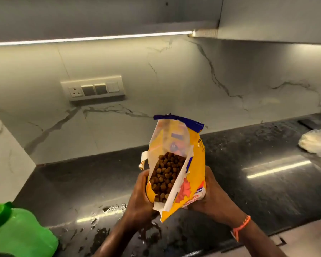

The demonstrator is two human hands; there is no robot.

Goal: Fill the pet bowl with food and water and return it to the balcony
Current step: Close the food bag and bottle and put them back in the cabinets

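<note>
left hand (137,197) grips food bag (182,145) | right hand (213,197) grips opposite side | bag between them, open

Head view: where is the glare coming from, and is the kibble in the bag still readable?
Head view: an LED strip under the cabinet throws bright streaks on the wet black counter; wide-angle bending curves the counter edge; the kibble inside the yellow bag, held by the left hand and right hand, is evenly lit and fairly sharp; the green bottle is soft and partly cropped.
</note>
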